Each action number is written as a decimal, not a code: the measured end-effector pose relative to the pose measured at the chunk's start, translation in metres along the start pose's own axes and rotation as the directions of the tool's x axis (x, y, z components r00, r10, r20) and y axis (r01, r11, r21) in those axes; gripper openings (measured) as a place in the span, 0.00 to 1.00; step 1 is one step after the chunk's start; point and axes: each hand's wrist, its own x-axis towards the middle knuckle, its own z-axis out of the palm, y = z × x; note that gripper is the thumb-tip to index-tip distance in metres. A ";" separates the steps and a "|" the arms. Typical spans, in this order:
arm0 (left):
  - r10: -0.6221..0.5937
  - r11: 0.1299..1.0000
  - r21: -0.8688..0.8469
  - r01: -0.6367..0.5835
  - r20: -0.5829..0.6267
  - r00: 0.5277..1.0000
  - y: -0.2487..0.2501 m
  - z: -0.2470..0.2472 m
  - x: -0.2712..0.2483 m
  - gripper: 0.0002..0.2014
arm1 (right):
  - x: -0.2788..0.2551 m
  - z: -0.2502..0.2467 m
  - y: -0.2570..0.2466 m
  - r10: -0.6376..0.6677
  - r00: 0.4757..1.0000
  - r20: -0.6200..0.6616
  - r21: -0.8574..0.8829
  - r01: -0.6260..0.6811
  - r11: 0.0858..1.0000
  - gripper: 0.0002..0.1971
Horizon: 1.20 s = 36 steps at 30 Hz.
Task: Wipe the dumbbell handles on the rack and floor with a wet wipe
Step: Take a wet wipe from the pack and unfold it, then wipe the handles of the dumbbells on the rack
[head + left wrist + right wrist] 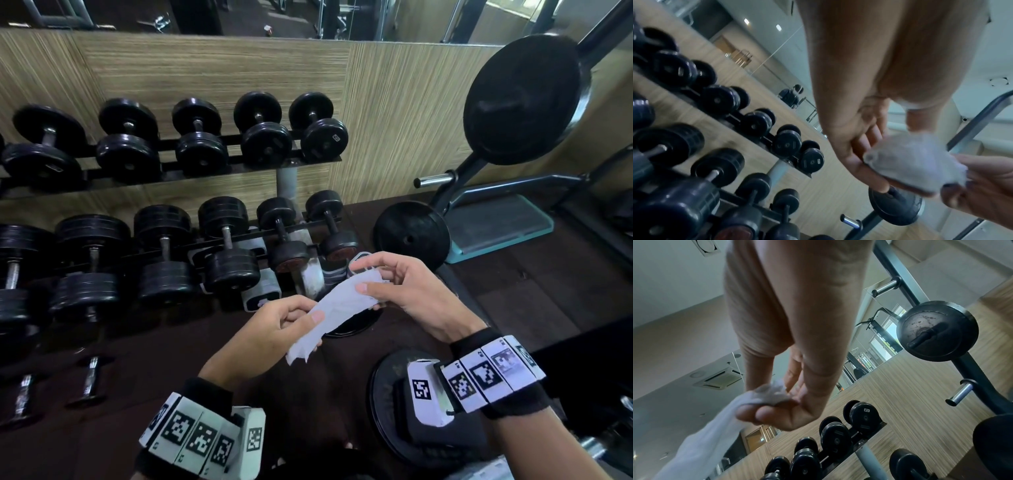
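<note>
Dumbbells of black rubber-capped plates with bare metal handles (197, 144) sit in rows on the black two-tier metal rack (239, 161) against the wood-grain wall; two short chrome dumbbells (90, 380) lie on the dark floor below. In front of the rack, a crumpled white wet wipe (337, 310) stretches between both hands — the left hand (274, 329) pinches its lower end, the right hand (400, 291) pinches its upper end with thumb and fingertips. Neither dumbbell group is touched.

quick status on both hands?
Left hand: pinching the lower end of the wet wipe.
Right hand: pinching the wipe's upper end.
</note>
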 end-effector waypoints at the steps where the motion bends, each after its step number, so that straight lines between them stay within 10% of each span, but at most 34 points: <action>1: -0.007 0.999 -0.034 0.007 -0.003 1.000 0.001 0.002 0.001 0.10 | 0.002 0.000 -0.001 -0.014 1.000 -0.002 0.004 0.014 1.000 0.14; 11: -0.048 0.992 -0.113 0.049 0.013 0.999 0.006 -0.002 0.019 0.16 | 0.028 -0.001 -0.005 -0.121 0.991 -0.052 0.038 0.123 0.992 0.18; 21: -0.100 0.995 -0.032 0.095 -0.274 0.957 -0.003 -0.007 0.079 0.11 | 0.082 -0.003 -0.004 -0.229 0.952 -0.202 -0.024 0.229 0.973 0.14; 32: -0.177 0.953 -0.301 0.013 -0.522 0.834 0.028 -0.055 0.223 0.07 | 0.191 -0.044 -0.013 -0.453 0.891 0.023 -0.315 0.437 0.843 0.16; 36: -0.130 0.946 -0.323 -0.018 -0.431 0.893 0.040 -0.072 0.269 0.08 | 0.240 -0.080 -0.018 -0.492 0.866 -0.088 -0.322 0.443 0.837 0.15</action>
